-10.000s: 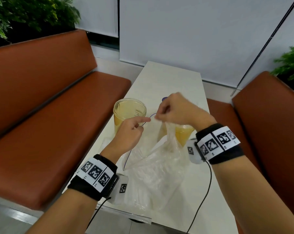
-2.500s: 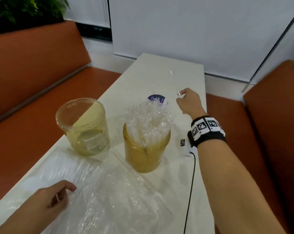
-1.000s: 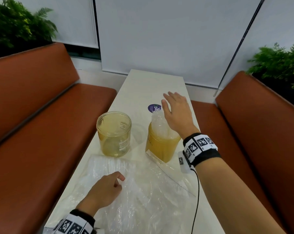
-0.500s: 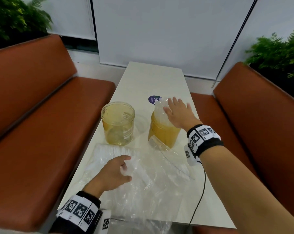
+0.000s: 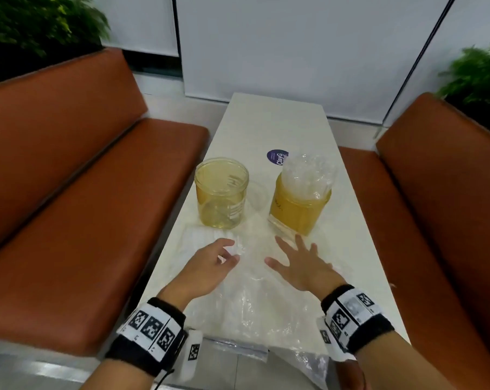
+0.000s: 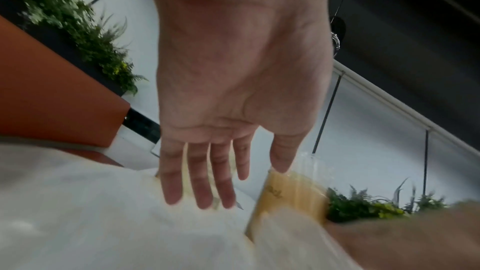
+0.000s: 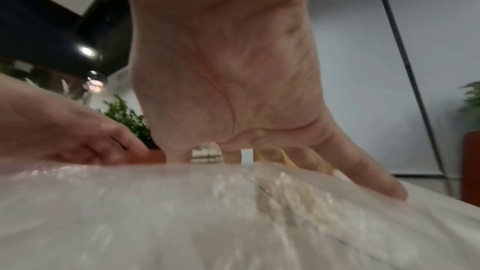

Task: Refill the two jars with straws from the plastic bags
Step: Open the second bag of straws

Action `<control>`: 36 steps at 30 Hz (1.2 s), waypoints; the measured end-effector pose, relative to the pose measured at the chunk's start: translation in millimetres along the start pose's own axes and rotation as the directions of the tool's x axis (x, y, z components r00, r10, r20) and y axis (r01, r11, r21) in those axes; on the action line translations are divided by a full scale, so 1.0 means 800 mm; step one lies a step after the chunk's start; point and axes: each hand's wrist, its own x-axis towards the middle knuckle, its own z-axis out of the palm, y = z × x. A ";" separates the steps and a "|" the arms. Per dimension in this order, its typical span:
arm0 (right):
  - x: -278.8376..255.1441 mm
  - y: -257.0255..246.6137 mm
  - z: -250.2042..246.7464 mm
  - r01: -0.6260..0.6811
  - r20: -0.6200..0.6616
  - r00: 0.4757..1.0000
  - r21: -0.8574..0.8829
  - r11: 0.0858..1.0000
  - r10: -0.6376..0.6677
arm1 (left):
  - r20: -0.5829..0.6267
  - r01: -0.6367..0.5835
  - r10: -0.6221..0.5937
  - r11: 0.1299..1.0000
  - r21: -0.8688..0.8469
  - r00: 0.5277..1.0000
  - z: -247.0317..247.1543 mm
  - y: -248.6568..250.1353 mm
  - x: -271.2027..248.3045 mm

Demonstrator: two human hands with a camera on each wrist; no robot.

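Observation:
Two amber jars stand mid-table in the head view. The left jar [image 5: 221, 192] holds no straws; the right jar [image 5: 300, 204] is packed with clear wrapped straws [image 5: 308, 175]. A crumpled clear plastic bag [image 5: 252, 294] lies flat in front of them. My left hand [image 5: 232, 250] hovers low over the bag's left part with relaxed fingers, holding nothing. In the left wrist view the left hand [image 6: 221, 188] shows straight fingers, with the filled jar [image 6: 293, 194] beyond. My right hand [image 5: 291, 249] lies spread just before the filled jar. In the right wrist view the right hand [image 7: 285, 167] touches the bag [image 7: 207, 213].
The narrow white table [image 5: 280, 122] runs between two orange-brown benches [image 5: 83, 206] [image 5: 440, 192]. A round purple sticker [image 5: 277, 157] lies behind the jars. More clear plastic [image 5: 308, 364] hangs over the table's near edge. Plants stand at both far corners.
My right hand has left the top of the straw-filled jar and come down, spread, onto the bag in front of it. My left hand has stayed over the bag and opened its fingers.

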 end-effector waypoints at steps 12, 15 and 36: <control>0.024 0.057 0.070 0.047 0.060 0.997 -0.059 0.997 -0.044 | -0.035 0.432 -0.434 0.881 0.193 0.900 -0.069 -0.088 -0.064; 0.027 0.059 0.069 0.058 0.045 0.997 -0.073 0.996 -0.055 | -0.086 0.307 -0.309 0.951 -0.040 0.947 -0.076 -0.055 -0.071; -0.008 0.031 -0.018 0.259 0.001 0.955 0.482 0.837 -0.296 | -0.289 -0.214 -0.080 0.493 -0.843 0.954 -0.132 0.178 -0.061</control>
